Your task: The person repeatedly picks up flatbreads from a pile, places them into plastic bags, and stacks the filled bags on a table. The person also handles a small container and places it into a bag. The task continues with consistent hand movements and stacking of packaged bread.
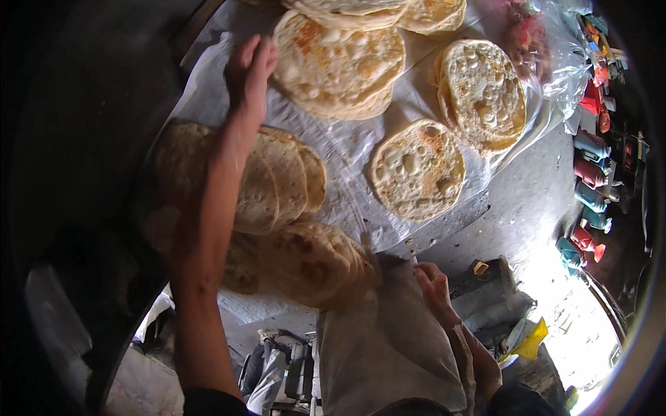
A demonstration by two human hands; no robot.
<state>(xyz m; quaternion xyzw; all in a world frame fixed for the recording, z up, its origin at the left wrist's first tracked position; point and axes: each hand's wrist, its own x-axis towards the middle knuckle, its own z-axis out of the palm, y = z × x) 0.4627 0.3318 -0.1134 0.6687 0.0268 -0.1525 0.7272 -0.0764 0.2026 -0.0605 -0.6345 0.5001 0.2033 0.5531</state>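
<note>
Round flatbreads lie in piles on a sheet-covered table. My left hand (253, 62) reaches over the table, at the left edge of a large flatbread stack (338, 65); whether it touches the bread I cannot tell. Below that forearm, overlapping flatbreads (276, 182) fan out, with another pile (312, 265) nearer to me. On the right are a single-looking flatbread (419, 169) and a taller stack (481, 96). My right hand (433, 283) is low, just off the near table edge, its fingers curled at the edge of a pale cloth (390, 333) hanging before me; a small pale tip shows above them.
A pale plastic sheet (343, 151) covers the tabletop. Clear plastic bags (562, 67) sit at the table's far right. Several coloured plastic jugs (590, 171) line the floor at the right. A yellow wrapper (533, 338) lies at lower right.
</note>
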